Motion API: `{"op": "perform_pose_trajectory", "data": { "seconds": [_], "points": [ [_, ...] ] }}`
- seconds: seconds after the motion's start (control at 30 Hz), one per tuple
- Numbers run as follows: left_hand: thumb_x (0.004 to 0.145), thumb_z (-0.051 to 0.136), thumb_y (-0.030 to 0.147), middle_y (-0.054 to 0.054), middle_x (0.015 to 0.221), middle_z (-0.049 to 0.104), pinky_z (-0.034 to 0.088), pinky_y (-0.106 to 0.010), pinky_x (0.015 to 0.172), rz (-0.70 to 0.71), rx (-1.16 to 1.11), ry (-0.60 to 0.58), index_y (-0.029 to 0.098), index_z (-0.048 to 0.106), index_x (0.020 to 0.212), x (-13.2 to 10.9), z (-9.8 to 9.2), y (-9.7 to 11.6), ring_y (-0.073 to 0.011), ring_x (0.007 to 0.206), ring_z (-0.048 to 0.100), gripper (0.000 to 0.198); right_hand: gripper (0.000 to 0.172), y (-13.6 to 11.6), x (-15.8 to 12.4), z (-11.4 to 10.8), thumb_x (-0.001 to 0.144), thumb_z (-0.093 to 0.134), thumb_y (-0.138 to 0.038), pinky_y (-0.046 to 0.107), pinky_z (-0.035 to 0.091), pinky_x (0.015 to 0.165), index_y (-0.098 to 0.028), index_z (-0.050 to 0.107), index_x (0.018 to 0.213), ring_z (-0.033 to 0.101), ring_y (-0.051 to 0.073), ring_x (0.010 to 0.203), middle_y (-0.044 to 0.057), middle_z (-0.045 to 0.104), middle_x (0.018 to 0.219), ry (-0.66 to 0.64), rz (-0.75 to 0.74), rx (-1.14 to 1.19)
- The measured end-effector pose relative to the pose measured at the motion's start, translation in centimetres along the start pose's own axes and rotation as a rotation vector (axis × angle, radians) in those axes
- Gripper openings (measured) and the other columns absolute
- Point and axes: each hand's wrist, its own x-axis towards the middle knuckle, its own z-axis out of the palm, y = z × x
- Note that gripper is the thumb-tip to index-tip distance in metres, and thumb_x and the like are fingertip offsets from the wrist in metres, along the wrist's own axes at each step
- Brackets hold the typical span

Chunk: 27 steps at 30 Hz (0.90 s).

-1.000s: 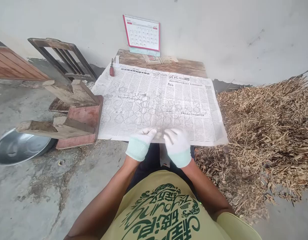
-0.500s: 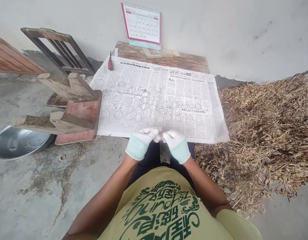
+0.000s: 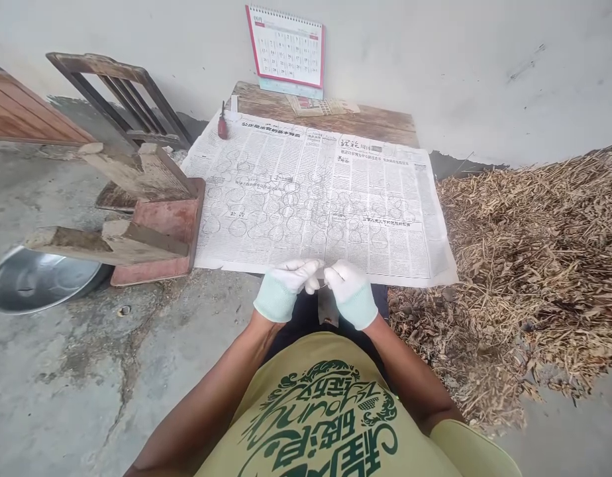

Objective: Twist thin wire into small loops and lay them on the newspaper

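Gloved hands [image 3: 350, 291] at newspaper's [image 3: 310, 199] edge

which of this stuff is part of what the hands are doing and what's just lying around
In use:
- gloved left hand
- gloved right hand
- spread newspaper, its near edge at the hands

Lying around:
- red-handled screwdriver
- desk calendar
- overturned wooden stool
- steel basin
- pile of dried stalks

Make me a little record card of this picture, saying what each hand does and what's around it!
Left hand: white glove, fingertips meeting the right hand
Right hand: white glove, holding something too small to tell
Under hands: newspaper on a wooden table
Right side: pile of dried stalks
Left side: metal basin
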Motion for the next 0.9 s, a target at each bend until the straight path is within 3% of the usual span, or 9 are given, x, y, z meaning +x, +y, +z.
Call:
{"op": "perform_pose_trajectory", "data": {
  "seconds": [0.1, 0.17, 0.27, 0.4, 0.5, 0.63, 0.73, 0.9],
  "points": [
    [0.084, 0.074, 0.045, 0.000, 0.051, 0.061, 0.052, -0.033, 0.066, -0.015, 0.019, -0.024, 0.021, 0.079, 0.079, -0.1, -0.3, -0.2, -0.0180, 0.055, 0.059, 0.025, 0.036, 0.1, 0.1, -0.9, 0.103, 0.043, -0.027, 0.030, 0.050, 0.076, -0.023, 0.068, 0.079, 0.063, 0.017, 0.078, 0.003, 0.068, 0.082, -0.060, -0.029, -0.023],
    [0.082, 0.076, 0.042, 0.001, 0.047, 0.059, 0.052, -0.033, 0.065, -0.052, 0.063, -0.074, 0.020, 0.078, 0.077, -0.1, -0.7, -0.1, -0.0184, 0.055, 0.060, 0.022, 0.029, -0.2, 0.7, -2.3, 0.103, 0.046, -0.027, 0.035, 0.053, 0.087, -0.023, 0.074, 0.095, 0.067, 0.020, 0.093, 0.006, 0.073, 0.098, -0.049, -0.095, -0.065],
    [0.077, 0.079, 0.040, 0.002, 0.042, 0.055, 0.049, -0.031, 0.058, -0.125, 0.140, -0.180, 0.020, 0.077, 0.073, -0.2, -1.3, 0.5, -0.0172, 0.049, 0.057, 0.020, 0.023, -1.1, 2.3, -4.7, 0.099, 0.058, -0.027, 0.049, 0.047, 0.110, -0.024, 0.073, 0.116, 0.060, 0.028, 0.126, 0.008, 0.070, 0.131, -0.122, -0.364, -0.187],
    [0.075, 0.077, 0.037, 0.001, 0.039, 0.054, 0.044, -0.028, 0.051, -0.178, 0.242, -0.260, 0.021, 0.075, 0.066, -0.3, -1.6, 1.8, -0.0154, 0.044, 0.052, 0.019, 0.015, -1.9, 4.2, -6.2, 0.097, 0.063, -0.020, 0.054, 0.044, 0.113, -0.026, 0.076, 0.097, 0.044, 0.032, 0.144, 0.001, 0.062, 0.146, -0.326, -0.615, -0.344],
    [0.073, 0.076, 0.034, 0.001, 0.037, 0.052, 0.039, -0.026, 0.047, -0.230, 0.311, -0.297, 0.021, 0.074, 0.061, -0.4, -1.6, 2.4, -0.0143, 0.041, 0.050, 0.017, 0.020, -2.4, 4.9, -6.1, 0.095, 0.064, -0.011, 0.054, 0.041, 0.115, -0.024, 0.076, 0.087, 0.046, 0.031, 0.143, 0.000, 0.065, 0.141, -0.418, -0.728, -0.332],
    [0.070, 0.074, 0.031, 0.001, 0.035, 0.051, 0.034, -0.024, 0.043, -0.268, 0.371, -0.302, 0.021, 0.073, 0.057, -0.7, -1.6, 2.4, -0.0131, 0.038, 0.047, 0.016, 0.021, -2.8, 5.4, -6.1, 0.090, 0.069, -0.007, 0.051, 0.044, 0.111, -0.023, 0.075, 0.079, 0.055, 0.028, 0.135, 0.001, 0.071, 0.126, -0.520, -0.749, -0.205],
    [0.070, 0.073, 0.030, 0.000, 0.035, 0.053, 0.029, -0.024, 0.040, -0.288, 0.383, -0.255, 0.021, 0.071, 0.054, -1.1, -1.7, 2.2, -0.0112, 0.034, 0.041, 0.019, 0.019, -2.4, 6.0, -6.1, 0.089, 0.074, -0.013, 0.053, 0.038, 0.117, -0.024, 0.073, 0.074, 0.055, 0.027, 0.134, -0.001, 0.072, 0.123, -0.542, -0.693, -0.181],
    [0.070, 0.075, 0.031, -0.001, 0.034, 0.052, 0.031, -0.025, 0.041, -0.286, 0.329, -0.131, 0.021, 0.071, 0.053, -2.4, -2.0, 1.9, -0.0126, 0.035, 0.044, 0.020, 0.023, -1.1, 6.3, -6.1, 0.090, 0.076, -0.024, 0.055, 0.031, 0.122, -0.025, 0.073, 0.067, 0.051, 0.029, 0.136, -0.001, 0.072, 0.124, -0.442, -0.607, -0.163]
  ]
}}
